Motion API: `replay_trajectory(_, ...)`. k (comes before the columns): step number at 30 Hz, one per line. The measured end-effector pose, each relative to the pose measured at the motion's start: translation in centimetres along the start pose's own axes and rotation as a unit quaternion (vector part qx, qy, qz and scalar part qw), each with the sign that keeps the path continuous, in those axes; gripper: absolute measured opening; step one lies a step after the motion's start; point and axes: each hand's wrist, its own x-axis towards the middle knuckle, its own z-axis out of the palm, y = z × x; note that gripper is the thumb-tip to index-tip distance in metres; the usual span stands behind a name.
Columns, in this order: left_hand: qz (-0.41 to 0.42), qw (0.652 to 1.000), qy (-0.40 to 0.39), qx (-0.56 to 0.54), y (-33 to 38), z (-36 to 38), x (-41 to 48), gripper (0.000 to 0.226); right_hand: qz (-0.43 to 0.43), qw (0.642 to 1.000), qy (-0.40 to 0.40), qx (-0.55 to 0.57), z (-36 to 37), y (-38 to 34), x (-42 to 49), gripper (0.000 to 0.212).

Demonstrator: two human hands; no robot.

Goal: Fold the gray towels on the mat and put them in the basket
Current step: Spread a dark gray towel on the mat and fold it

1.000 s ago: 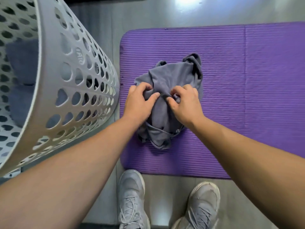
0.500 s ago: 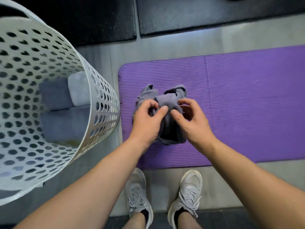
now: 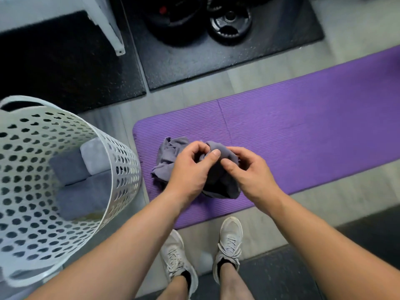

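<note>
Three folded gray towels [image 3: 80,191] sit in white perforated basket [image 3: 26,224], far left. Left hand [image 3: 188,172] and right hand [image 3: 251,176] both pinch crumpled gray towel [image 3: 171,154], bunched over left end of purple mat [image 3: 303,135]. Black weight plates [image 3: 230,20] beyond mat, markings too blurred to read.

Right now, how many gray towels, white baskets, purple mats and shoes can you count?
White perforated plastic basket: 1
Folded gray towels inside it: 3
Crumpled gray towel gripped by left hand and right hand: 1
Purple ribbed foam mat: 1
Pale laced shoes: 2
Total: 8
</note>
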Motion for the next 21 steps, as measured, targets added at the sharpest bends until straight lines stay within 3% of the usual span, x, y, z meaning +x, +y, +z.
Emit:
replay_trajectory(4,-0.002,0.998,-0.044,-0.043,2.2,1.3,-1.1,0.021,-0.011,0.999,0.031,-0.017,-2.1,-1.4,-1.6,0.038)
replay_trajectory(9,-0.055,0.984,-0.109,-0.133,3.9,2.5,-1.7,0.018,-0.007,1.000,-0.017,-0.017,-4.2,-3.1,-2.8,0.063)
replay_trajectory(12,-0.046,0.986,-0.091,-0.135,4.4,4.0,-1.6,0.010,-0.038,0.996,0.018,-0.075,-5.7,-4.0,-2.8,0.047)
replay_trajectory(16,-0.043,0.990,-0.072,-0.113,5.4,7.4,-0.9,0.033,-0.050,0.993,0.081,-0.071,-9.0,-5.0,-2.7,0.027)
replay_trajectory(21,-0.054,0.985,-0.079,-0.141,6.2,14.0,1.4,0.048,-0.068,0.993,0.071,-0.068,-15.9,-6.3,-0.8,0.022)
